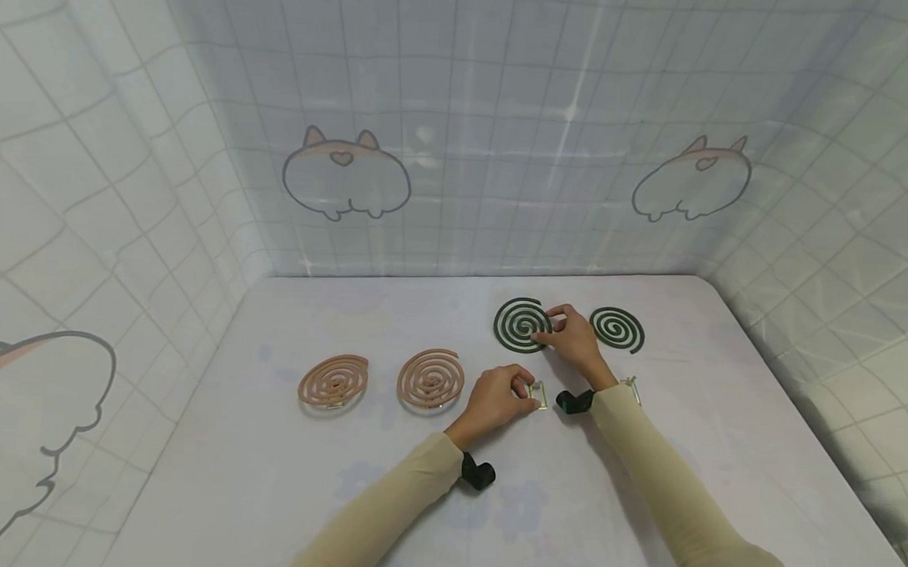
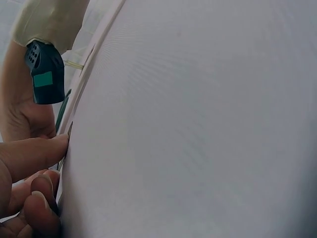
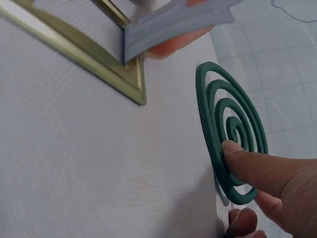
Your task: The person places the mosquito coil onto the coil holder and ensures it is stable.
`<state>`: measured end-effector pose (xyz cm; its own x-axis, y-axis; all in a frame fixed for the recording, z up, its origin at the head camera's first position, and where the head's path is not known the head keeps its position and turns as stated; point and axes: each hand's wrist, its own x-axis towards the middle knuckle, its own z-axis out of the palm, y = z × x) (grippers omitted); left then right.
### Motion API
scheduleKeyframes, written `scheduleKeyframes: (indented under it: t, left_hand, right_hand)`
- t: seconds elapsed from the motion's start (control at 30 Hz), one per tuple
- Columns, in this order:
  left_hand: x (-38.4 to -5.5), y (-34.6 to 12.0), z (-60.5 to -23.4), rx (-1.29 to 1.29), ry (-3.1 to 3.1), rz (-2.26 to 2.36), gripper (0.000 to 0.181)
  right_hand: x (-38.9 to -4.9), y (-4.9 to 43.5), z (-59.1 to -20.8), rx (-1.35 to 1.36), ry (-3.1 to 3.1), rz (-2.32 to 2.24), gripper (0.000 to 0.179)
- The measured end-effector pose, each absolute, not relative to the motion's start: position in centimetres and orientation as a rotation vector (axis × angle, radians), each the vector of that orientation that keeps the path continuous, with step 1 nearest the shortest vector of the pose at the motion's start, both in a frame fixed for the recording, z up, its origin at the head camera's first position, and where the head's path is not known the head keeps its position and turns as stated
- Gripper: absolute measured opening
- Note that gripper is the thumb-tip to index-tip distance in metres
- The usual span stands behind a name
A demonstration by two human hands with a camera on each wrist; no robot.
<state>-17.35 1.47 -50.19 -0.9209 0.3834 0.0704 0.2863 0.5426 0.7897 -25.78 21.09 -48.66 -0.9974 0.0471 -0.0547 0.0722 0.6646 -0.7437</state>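
My left hand (image 1: 497,402) pinches a small thin metal mosquito coil stand (image 1: 543,395) near the middle of the white surface. In the right wrist view this metal stand (image 3: 99,69) shows a gold frame and a raised grey tab, with a fingertip behind the tab. My right hand (image 1: 575,342) grips the edge of a dark green mosquito coil (image 1: 514,326) between thumb and fingers. The green coil (image 3: 205,114) stands tilted in the right wrist view, the thumb on its near face. Much of the left hand's grip is hidden in the left wrist view.
A second green coil (image 1: 618,328) lies right of my right hand. Another metal stand (image 1: 634,388) is partly hidden by the right forearm. Two brown coils (image 1: 334,381) sit raised on stands at the left. Tile-patterned cloth walls (image 1: 459,133) rise behind and beside the surface.
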Motion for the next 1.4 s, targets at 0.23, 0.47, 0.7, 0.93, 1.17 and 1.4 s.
scheduleKeyframes:
  t: [0.23, 0.47, 0.7, 0.93, 1.17, 1.4]
  left_hand:
    - [-17.41, 1.39, -50.17, 0.584, 2.667, 1.32, 0.026]
    - [-17.46, 1.36, -50.23, 0.594, 2.668, 1.323, 0.027]
    - [-17.42, 1.45, -50.23, 0.584, 2.664, 1.32, 0.026]
    - [-17.31, 1.45, -50.17, 0.575, 2.655, 1.326, 0.027]
    - [-17.28, 1.48, -50.12, 0.563, 2.653, 1.336, 0.027]
    - [-17.38, 1.58, -50.2, 0.565, 2.652, 1.335, 0.026]
  right_hand:
    - [-25.47, 21.21, -48.61, 0.071, 2.781, -1.407, 0.06]
    - [-25.51, 21.29, -49.1, 0.029, 2.764, -1.473, 0.062]
    - [-25.27, 21.29, -48.97, -0.069, 2.723, -1.58, 0.056]
    - [-25.04, 21.42, -49.09, -0.126, 2.628, -1.661, 0.036]
    - [-25.11, 21.52, -48.91, -0.071, 2.6, -1.648, 0.029]
    - [-25.17, 21.59, -48.85, -0.033, 2.573, -1.674, 0.027]
